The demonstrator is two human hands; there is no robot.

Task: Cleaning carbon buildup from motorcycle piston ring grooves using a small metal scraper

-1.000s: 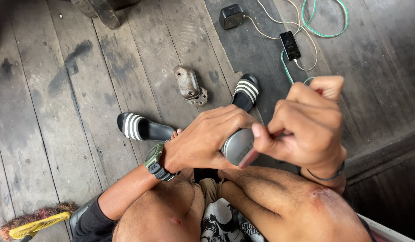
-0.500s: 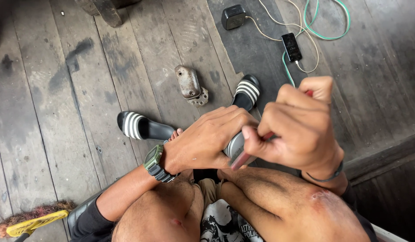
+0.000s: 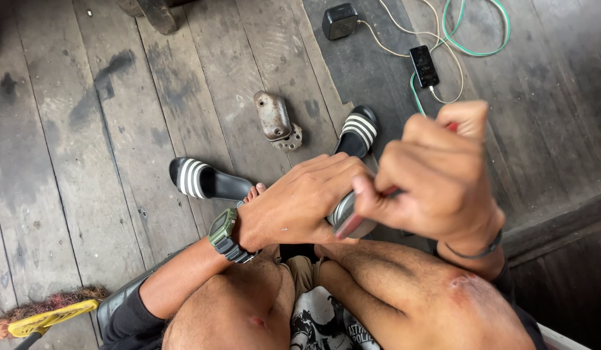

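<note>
Left hand [image 3: 300,207] wrapped over a rounded grey metal piece [image 3: 347,217], fingers closed around it, pinning it just above the knees. Right hand [image 3: 436,188] fisted tight on a thin red-handled tool [image 3: 451,127] (only a sliver of red shows by the thumb, and a bit of shaft below the fingers).

Step in hand, as I judge it: working the tool tip against the metal piece while the other hand steadies it. Next move likely calls for a firm brace from the left hand and controlled pressure along the tool, so the tip doesn't skid toward the fingers.

Tool's long axis runs diagonally, handle up-right, tip down-left into the metal piece. Metal piece's own axis can't be told, mostly covered.

Around: striped sandals [image 3: 200,180], a rusty metal part [image 3: 274,120] on the plank floor [image 3: 86,162], a phone [image 3: 423,65] with cables.
</note>
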